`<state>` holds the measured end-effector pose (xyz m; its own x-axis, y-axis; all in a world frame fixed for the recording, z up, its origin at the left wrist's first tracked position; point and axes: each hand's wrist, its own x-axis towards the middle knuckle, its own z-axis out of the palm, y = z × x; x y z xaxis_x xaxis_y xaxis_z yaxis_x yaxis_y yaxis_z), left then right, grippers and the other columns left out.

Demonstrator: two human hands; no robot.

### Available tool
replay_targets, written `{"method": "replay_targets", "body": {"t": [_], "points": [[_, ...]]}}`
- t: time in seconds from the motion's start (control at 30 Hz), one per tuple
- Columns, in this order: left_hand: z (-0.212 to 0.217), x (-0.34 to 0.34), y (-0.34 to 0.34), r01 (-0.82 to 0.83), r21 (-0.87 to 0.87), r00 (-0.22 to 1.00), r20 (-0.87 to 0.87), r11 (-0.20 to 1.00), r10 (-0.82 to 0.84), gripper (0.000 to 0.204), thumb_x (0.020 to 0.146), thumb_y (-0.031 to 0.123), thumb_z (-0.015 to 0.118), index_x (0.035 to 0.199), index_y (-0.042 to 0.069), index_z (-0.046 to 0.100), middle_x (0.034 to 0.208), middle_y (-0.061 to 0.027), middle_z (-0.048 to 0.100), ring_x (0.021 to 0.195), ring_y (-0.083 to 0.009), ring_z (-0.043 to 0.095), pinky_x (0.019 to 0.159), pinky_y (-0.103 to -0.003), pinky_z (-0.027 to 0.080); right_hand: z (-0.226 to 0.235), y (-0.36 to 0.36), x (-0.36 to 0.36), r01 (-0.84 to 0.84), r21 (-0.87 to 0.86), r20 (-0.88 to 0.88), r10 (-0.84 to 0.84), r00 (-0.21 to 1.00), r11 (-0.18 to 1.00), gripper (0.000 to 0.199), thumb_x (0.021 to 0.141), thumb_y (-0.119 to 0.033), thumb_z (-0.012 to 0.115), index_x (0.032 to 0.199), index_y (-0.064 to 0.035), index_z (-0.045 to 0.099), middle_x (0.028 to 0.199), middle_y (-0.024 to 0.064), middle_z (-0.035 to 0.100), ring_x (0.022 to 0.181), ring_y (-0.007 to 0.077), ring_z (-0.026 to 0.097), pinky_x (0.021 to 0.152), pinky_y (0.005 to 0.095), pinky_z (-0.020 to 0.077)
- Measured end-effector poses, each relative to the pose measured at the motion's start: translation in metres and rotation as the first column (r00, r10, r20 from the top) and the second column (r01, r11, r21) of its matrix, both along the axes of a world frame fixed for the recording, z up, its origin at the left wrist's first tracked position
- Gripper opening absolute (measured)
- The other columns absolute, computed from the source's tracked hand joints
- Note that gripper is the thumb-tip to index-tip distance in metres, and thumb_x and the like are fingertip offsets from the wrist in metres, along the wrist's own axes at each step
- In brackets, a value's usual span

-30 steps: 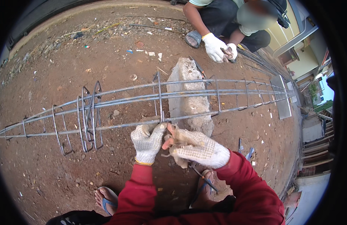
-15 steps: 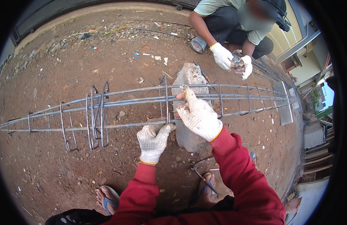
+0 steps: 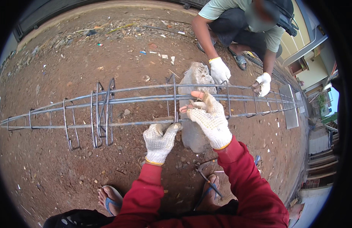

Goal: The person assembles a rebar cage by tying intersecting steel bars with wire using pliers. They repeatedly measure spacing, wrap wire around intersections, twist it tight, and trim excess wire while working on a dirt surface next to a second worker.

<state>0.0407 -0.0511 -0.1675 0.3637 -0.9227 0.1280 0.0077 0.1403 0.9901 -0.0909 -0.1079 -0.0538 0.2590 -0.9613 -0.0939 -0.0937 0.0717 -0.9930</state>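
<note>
Steel cage (image 3: 132,101) in front, lying over concrete block (image 3: 195,138). Pinching near bar (image 3: 134,124) beside upright loop (image 3: 175,108) w/ L hand (image 3: 159,140); w/ R hand (image 3: 211,117) half-curled at mid bars (image 3: 157,98), can't tell if holding anything. Best to hold loop square, snug to bar. Hidden: L fingertips, part of block

Rebar cage (image 3: 145,99) at their fingers (image 3: 171,131), over block (image 3: 195,137); bunched hoops (image 3: 107,114) left of fingers, tool (image 3: 203,176) on ground (image 3: 69,171) below them.

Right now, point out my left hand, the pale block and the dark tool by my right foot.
Left hand (image 3: 159,142): head view, middle of the glove.
Pale block (image 3: 195,138): head view, lower part, nearest you.
Dark tool (image 3: 203,176): head view, along one arm.
</note>
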Motion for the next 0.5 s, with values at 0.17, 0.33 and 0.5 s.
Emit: {"method": "replay_targets", "body": {"t": [0.17, 0.33, 0.5], "points": [[0.0, -0.001, 0.001, -0.073, -0.096, 0.996, 0.038, 0.993, 0.077, 0.021, 0.085, 0.018, 0.076, 0.083, -0.002, 0.076, 0.071, -0.0131, 0.073, 0.063, -0.016, 0.069, 0.058, -0.031, 0.052, -0.001, 0.022, -0.003, -0.031, -0.128, -0.001, 0.031, 1.0, 0.991, 0.056, 0.086, 0.003, 0.066, 0.137, 0.0049, 0.042, 0.117, 0.0127, 0.061, 0.105, 0.0235, 0.067, 0.089, 0.03, 0.0511], [0.004, 0.006, 0.001, -0.079, -0.169, 0.966, 0.229, 0.982, 0.117, 0.019, 0.085, 0.018, 0.076, 0.083, -0.001, 0.076, 0.07, -0.0115, 0.071, 0.059, -0.0164, 0.065, 0.056, -0.031, 0.049, -0.024, 0.04, -0.019, -0.283, -0.413, -0.418, 0.096, 0.903, 0.866, 0.04, 0.084, 0.007, 0.063, 0.124, 0.0023, 0.058, 0.109, 0.012, 0.065, 0.087, 0.0166, 0.067, 0.074, 0.0274, 0.0515], [0.021, 0.029, 0.009, 0.214, -0.01, 0.977, 0.004, 0.977, -0.214, 0.024, 0.087, 0.012, 0.072, 0.105, -0.004, 0.071, 0.085, -0.0141, 0.074, 0.073, -0.0184, 0.072, 0.065, -0.033, 0.056, -0.043, 0.038, -0.03, -0.522, -0.701, -0.611, -0.03, 0.791, 0.486, 0.034, 0.08, 0.002, 0.067, 0.114, -0.0018, 0.068, 0.11, 0.015, 0.069, 0.093, 0.0292, 0.066, 0.081, 0.0391, 0.0536]]}}
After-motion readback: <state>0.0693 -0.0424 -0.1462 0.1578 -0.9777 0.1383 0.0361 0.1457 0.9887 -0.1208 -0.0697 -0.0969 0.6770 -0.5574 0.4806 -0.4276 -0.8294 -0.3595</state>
